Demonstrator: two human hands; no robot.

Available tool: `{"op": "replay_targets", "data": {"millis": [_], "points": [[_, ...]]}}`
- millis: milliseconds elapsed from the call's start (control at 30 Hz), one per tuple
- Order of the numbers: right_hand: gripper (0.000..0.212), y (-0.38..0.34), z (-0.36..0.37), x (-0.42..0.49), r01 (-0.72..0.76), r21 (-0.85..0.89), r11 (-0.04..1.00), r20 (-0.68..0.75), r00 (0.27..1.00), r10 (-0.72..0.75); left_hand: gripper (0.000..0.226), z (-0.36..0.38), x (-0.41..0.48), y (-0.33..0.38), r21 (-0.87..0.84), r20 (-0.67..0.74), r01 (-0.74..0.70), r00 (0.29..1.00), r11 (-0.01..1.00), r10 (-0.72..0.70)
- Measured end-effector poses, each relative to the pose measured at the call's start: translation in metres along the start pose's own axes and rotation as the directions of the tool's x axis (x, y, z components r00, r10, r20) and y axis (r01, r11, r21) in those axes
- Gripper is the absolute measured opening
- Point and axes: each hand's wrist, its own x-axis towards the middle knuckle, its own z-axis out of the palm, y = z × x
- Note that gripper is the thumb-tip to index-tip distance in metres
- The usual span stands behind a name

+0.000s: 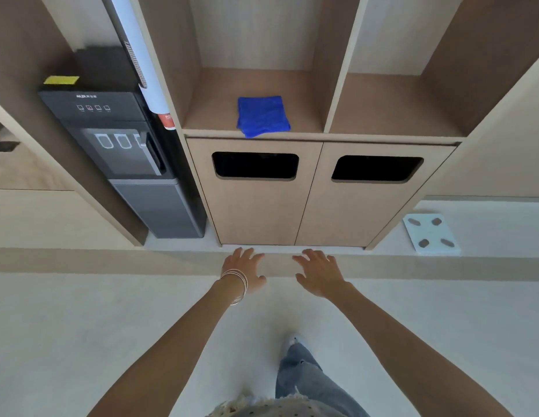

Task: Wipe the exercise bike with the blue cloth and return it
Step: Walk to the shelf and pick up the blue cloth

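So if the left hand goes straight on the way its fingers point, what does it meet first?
Probably the left cabinet door below the blue cloth; the left hand is open and empty, and depth is unclear.

A wood-toned cabinet (319, 191) with open shelves and two slotted doors stood against the far wall, a black water dispenser (124, 164) at left, a white scale (430, 234) on pale floor (81, 326) at right.

Big tan wooden shelving unit (331, 136) with two slotted cabinet doors (315, 206) underneath. Tall black water dispenser (124, 164) stands just left of it, and a white bathroom scale (431, 234) lies on the pale floor (81, 326), right side.
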Motion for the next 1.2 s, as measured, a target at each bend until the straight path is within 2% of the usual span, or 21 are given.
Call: {"op": "replay_targets", "data": {"millis": [233,533,733,900,1000,1200], "points": [[0.053,0.046,-0.053,0.077,0.107,-0.08,0.991,-0.004,0.994,-0.108,0.066,-0.053,0.062,0.026,-0.072,-0.076,0.074,0.994,0.995,-0.08],[0.053,0.061,-0.092,0.16,0.149,-0.062,0.987,-0.021,0.988,-0.15,0.067,-0.091,0.115,-0.008,-0.046,-0.126,0.116,0.985,0.992,-0.121],[0.054,0.04,-0.135,0.226,0.16,-0.091,0.983,-0.087,0.982,-0.168,0.067,-0.139,0.159,-0.053,-0.046,-0.199,0.128,0.971,0.991,-0.134],[0.053,0.013,-0.181,0.28,0.164,-0.017,0.986,-0.227,0.96,-0.163,0.067,-0.182,0.189,-0.098,-0.066,-0.255,0.133,0.956,0.989,-0.145],[0.052,0.004,-0.202,0.305,0.157,-0.044,0.987,-0.322,0.933,-0.162,0.066,-0.202,0.204,-0.113,-0.037,-0.278,0.122,0.952,0.992,-0.127],[0.053,-0.005,-0.225,0.344,0.185,-0.057,0.981,-0.316,0.929,-0.194,0.066,-0.213,0.228,-0.118,-0.056,-0.253,0.135,0.957,0.989,-0.145]]}}
